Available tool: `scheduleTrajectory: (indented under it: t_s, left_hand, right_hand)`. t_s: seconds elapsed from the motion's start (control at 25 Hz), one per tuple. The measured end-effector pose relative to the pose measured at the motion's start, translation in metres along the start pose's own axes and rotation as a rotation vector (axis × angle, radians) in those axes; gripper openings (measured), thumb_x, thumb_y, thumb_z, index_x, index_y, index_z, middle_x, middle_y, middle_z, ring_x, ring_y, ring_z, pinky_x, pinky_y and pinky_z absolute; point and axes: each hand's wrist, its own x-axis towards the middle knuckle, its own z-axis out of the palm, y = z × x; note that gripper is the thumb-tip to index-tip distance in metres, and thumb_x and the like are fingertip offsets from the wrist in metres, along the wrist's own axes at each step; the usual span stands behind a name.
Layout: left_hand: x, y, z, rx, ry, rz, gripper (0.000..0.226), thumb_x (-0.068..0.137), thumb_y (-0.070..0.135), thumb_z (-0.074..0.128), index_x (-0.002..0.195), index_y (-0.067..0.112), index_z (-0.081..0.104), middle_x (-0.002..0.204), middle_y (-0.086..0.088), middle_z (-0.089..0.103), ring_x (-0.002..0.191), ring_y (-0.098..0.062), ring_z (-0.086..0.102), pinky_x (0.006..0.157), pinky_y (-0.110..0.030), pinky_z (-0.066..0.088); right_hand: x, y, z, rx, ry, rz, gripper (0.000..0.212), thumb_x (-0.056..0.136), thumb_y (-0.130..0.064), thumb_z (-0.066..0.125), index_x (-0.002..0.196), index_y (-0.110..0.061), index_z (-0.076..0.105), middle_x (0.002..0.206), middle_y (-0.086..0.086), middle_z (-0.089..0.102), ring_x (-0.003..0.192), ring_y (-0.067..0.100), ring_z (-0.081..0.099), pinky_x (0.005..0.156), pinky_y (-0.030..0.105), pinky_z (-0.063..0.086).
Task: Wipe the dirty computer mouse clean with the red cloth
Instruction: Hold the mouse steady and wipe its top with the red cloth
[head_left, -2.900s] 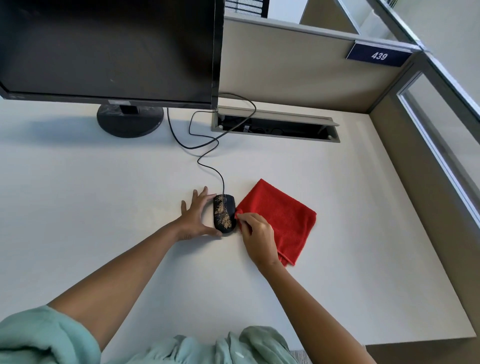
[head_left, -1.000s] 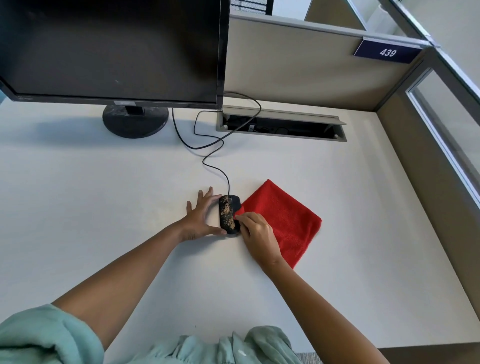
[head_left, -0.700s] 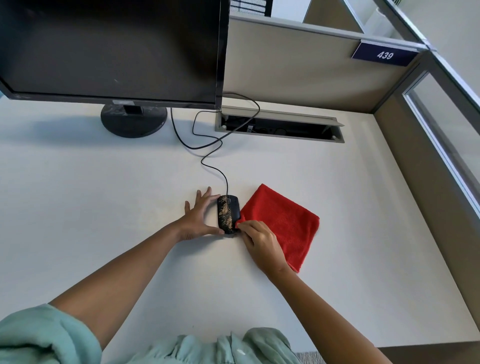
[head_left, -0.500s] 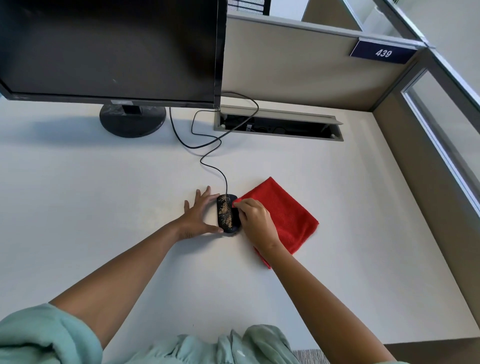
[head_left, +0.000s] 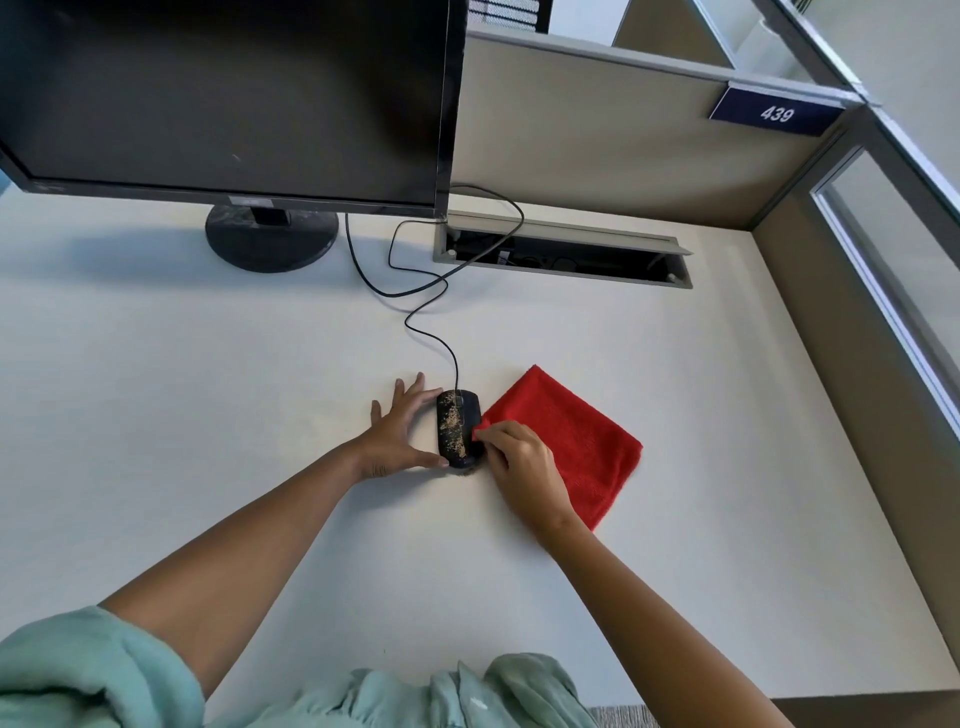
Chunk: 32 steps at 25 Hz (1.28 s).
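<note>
A dark monitor (head_left: 228, 98), its top and left edge cut off by the frame, stands on a round black base at the back of a pale, matte desk (head_left: 156, 415). At centre, the left hand (head_left: 400, 439) lies flat with fingers straight and spread, its thumb and fingertips braced against the left side of a black corded mouse (head_left: 457, 428) speckled with tan grit. The right hand (head_left: 524, 467) pinches the near corner of a folded red cloth (head_left: 571, 441) with curled fingers, pressing it against the mouse's right side; that side is hidden behind the cloth and fingers. The fuzzy cloth lies flat on the desk to the right. A thin black cable (head_left: 426, 291) loops back to a metal-edged cable slot (head_left: 566, 249).
</note>
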Motion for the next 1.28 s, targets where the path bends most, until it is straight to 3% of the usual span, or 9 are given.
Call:
scheduleTrajectory:
  t_s: [0.2, 0.44, 0.6, 0.8, 1.04, 1.28]
  left_hand:
    - [-0.001, 0.001, 0.000, 0.008, -0.001, 0.000, 0.103, 0.074, 0.034, 0.089, 0.152, 0.044, 0.024, 0.168, 0.014, -0.012, 0.148, -0.007, -0.029, 0.114, -0.041, -0.026]
    - [0.000, -0.001, 0.001, 0.004, 0.005, 0.005, 0.103, 0.072, 0.036, 0.090, 0.149, 0.051, 0.023, 0.168, 0.013, -0.011, 0.147, -0.005, -0.029, 0.114, -0.042, -0.026]
    - [-0.001, 0.002, 0.000, 0.001, 0.006, -0.001, 0.104, 0.072, 0.036, 0.090, 0.152, 0.045, 0.024, 0.168, 0.011, -0.012, 0.148, -0.007, -0.029, 0.115, -0.044, -0.026]
    - [-0.003, 0.007, -0.001, 0.002, -0.005, -0.004, 0.104, 0.074, 0.034, 0.089, 0.155, 0.039, 0.023, 0.168, 0.011, -0.013, 0.148, -0.009, -0.029, 0.116, -0.045, -0.026]
    - [-0.004, 0.008, -0.001, -0.003, -0.006, -0.007, 0.105, 0.074, 0.032, 0.089, 0.155, 0.040, 0.023, 0.168, 0.012, -0.013, 0.148, -0.007, -0.030, 0.116, -0.044, -0.027]
    - [-0.004, 0.007, -0.001, -0.008, -0.002, -0.007, 0.105, 0.073, 0.034, 0.090, 0.155, 0.040, 0.024, 0.168, 0.011, -0.012, 0.148, -0.007, -0.029, 0.115, -0.042, -0.026]
  right_hand:
    - [0.035, -0.008, 0.005, -0.057, -0.039, 0.002, 0.028, 0.093, -0.002, 0.052, 0.111, -0.010, 0.071, 0.111, 0.006, 0.068, 0.104, 0.026, 0.060, 0.087, 0.036, 0.049]
    - [-0.017, 0.002, 0.016, -0.021, 0.041, -0.070, 0.023, 0.091, -0.002, 0.062, 0.110, -0.009, 0.071, 0.102, 0.004, 0.067, 0.096, 0.023, 0.064, 0.080, 0.035, 0.054]
    - [-0.025, 0.010, 0.013, -0.055, 0.041, -0.157, 0.020, 0.089, -0.004, 0.068, 0.108, -0.008, 0.073, 0.102, 0.004, 0.070, 0.092, 0.024, 0.065, 0.074, 0.035, 0.056]
    - [-0.008, 0.001, 0.016, -0.043, 0.100, -0.054, 0.022, 0.090, -0.002, 0.064, 0.109, -0.009, 0.072, 0.103, 0.003, 0.069, 0.095, 0.022, 0.064, 0.079, 0.031, 0.054]
    - [-0.040, 0.010, 0.021, -0.054, 0.071, -0.166, 0.021, 0.088, -0.004, 0.069, 0.108, -0.010, 0.073, 0.102, 0.001, 0.068, 0.091, 0.021, 0.064, 0.076, 0.030, 0.055]
    - [-0.025, 0.004, 0.025, -0.022, 0.164, -0.069, 0.018, 0.088, -0.003, 0.068, 0.105, -0.008, 0.073, 0.099, 0.003, 0.070, 0.090, 0.021, 0.066, 0.077, 0.031, 0.055]
